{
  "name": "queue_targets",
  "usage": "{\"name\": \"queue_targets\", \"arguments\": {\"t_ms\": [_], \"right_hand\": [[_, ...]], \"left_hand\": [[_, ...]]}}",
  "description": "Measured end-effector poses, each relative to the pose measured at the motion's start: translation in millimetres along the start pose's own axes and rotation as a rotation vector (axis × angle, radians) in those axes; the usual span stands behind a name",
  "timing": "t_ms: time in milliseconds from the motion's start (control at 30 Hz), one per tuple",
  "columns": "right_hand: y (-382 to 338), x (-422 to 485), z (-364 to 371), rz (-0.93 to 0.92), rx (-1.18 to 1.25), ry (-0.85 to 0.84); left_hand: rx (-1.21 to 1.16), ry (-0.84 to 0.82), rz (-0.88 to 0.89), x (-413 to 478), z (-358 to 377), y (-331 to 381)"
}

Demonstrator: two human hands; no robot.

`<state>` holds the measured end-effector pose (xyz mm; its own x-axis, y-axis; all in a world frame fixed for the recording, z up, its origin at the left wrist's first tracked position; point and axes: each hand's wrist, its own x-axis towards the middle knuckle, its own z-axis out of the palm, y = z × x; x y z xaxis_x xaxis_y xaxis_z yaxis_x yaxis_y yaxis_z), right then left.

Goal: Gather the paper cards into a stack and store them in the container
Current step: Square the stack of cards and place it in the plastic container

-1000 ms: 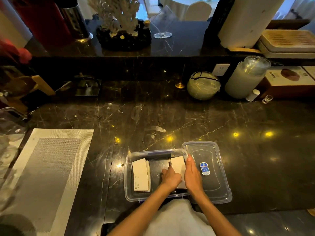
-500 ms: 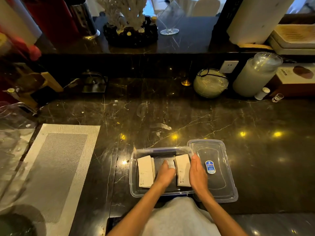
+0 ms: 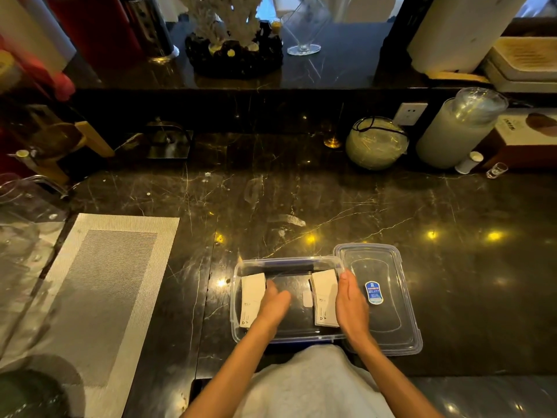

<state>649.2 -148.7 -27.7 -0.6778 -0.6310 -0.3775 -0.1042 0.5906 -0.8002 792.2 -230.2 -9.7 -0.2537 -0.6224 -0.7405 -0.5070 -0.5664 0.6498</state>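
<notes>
A clear plastic container [image 3: 238, 324] sits on the dark marble counter near the front edge. Inside it, one stack of white paper cards [image 3: 252, 298] lies at the left end and a second stack [image 3: 325, 298] at the right end, with a small white slip [image 3: 307, 298] between them. My left hand [image 3: 275, 303] is inside the container, fingers flat against the right side of the left stack. My right hand [image 3: 351, 303] rests edge-on along the container's right wall, beside the right stack. Neither hand is closed around anything.
The container's clear lid [image 3: 388, 297], with a blue label, lies flat just right of it. A woven grey placemat [image 3: 99, 297] covers the left of the counter. Jars [image 3: 376, 143], a tall canister [image 3: 455, 128] and a small glass [image 3: 495, 170] line the back wall.
My left hand has slid from the right stack across the container to the left stack. The right stack now lies uncovered against the right wall, and my right hand has stayed beside it.
</notes>
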Motion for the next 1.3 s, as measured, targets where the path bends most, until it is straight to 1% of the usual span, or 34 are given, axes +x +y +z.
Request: {"name": "queue_targets", "arguments": {"t_ms": [167,400,600,700,767,900,967,1167,1300], "right_hand": [[-1,-1,0,-0.009,-0.009,0.023],[-1,-1,0,0.004,0.001,0.022],[-3,-1,-1,0.005,0.015,0.023],[-5,-3,-2,0.010,0.021,0.018],[-5,-3,-2,0.008,0.023,0.014],[-6,-3,-3,0.018,0.036,0.002],[-7,-3,-3,0.020,0.048,0.002],[-6,-2,-3,0.031,0.055,-0.003],[-3,0,-2,0.014,0.035,0.009]], "left_hand": [[0.057,0.022,0.009,-2,4,-1],[0.173,-0.003,0.056,-7,2,-4],[0.067,0.012,0.021,-8,-2,-10],[0.040,-0.040,0.007,-8,1,-11],[-0.026,-0.067,-0.021,-7,2,-9],[-0.155,-0.002,-0.061,0,-2,-11],[-0.171,0.017,-0.062,3,-4,-12],[-0.074,0.009,-0.058,-1,2,-8],[0.018,-0.091,-0.014,-8,15,-1]]}}
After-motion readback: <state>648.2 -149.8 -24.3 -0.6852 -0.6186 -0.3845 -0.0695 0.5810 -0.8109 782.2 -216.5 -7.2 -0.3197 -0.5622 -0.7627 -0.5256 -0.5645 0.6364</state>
